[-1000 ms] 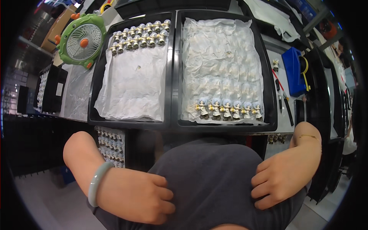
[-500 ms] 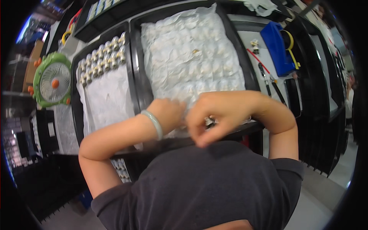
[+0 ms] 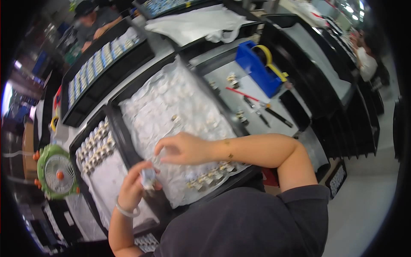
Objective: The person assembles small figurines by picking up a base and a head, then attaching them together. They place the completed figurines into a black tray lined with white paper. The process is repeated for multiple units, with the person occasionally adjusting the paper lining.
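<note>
My left hand (image 3: 133,186), with a pale bangle at the wrist, is closed on a small part with a whitish-blue top and metallic end (image 3: 148,177). It hovers over the border between the two black trays. Close by on its right, my right hand (image 3: 186,147) is above the paper-lined tray (image 3: 245,133), its thumb and forefinger apart and nothing visible between them. Crumpled white paper (image 3: 160,100) covers bumpy rows in that tray. Several metallic parts (image 3: 209,177) show uncovered at its near edge, below my right forearm. One small piece (image 3: 174,118) lies on the paper.
Left, a second tray holds rows of silvery parts (image 3: 95,147). A green fan (image 3: 58,172) stands beyond it. To the right are a blue tape dispenser (image 3: 259,70), a red stick (image 3: 242,94), pens (image 3: 257,112) and loose parts (image 3: 232,80). Another person (image 3: 96,23) sits far left.
The view has turned and shifted. My left hand has moved apart from the right, leftward to the tray border, and the part in it now shows. My right hand's fingers have opened.
</note>
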Available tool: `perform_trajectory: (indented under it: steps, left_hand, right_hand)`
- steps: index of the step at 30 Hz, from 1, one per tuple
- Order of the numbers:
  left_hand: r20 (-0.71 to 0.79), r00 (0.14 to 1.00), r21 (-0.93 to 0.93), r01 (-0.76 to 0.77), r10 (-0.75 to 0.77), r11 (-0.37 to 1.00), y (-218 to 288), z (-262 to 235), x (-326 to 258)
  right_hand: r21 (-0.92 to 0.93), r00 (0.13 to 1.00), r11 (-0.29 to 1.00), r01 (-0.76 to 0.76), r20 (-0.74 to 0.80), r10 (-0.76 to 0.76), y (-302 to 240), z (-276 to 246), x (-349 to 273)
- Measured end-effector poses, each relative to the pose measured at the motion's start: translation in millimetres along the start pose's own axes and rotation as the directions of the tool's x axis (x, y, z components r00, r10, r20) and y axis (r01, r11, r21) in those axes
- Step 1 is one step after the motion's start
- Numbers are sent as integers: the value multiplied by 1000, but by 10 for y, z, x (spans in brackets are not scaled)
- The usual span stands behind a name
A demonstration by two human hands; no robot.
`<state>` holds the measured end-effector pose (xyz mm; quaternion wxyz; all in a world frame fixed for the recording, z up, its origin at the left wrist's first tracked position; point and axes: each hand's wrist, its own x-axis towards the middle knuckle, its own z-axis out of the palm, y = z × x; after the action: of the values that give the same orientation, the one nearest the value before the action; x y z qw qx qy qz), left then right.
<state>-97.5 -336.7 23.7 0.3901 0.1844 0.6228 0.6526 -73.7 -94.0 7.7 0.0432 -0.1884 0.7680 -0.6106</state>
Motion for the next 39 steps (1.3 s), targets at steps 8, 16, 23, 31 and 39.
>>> perform_trajectory:
  steps: [8, 16, 23, 31, 39]
  left_hand:
    - [-105, 974, -516, -225, 199, 826, 111, 17, -132]
    - [-14, 922, -86, -387, 387, 918, 118, 34, -168]
    - [33, 889, -63, -453, 456, 889, 47, 10, -125]
    - [0, 812, 364, -543, 583, 756, 46, -10, -100]
    - [18, 804, 957, -186, 594, 222, 220, 44, -201]
  right_hand:
    - [5, 976, 987, -161, 150, 158, -32, 26, 10]
    - [-43, 953, 973, -228, 195, 232, -38, 24, 39]
    - [-80, 942, 968, -238, 225, 250, -68, 18, 58]
    - [-126, 942, 966, -225, 225, 249, -57, 11, 63]
    - [-140, 945, 962, -233, 203, 258, -68, 17, 68]
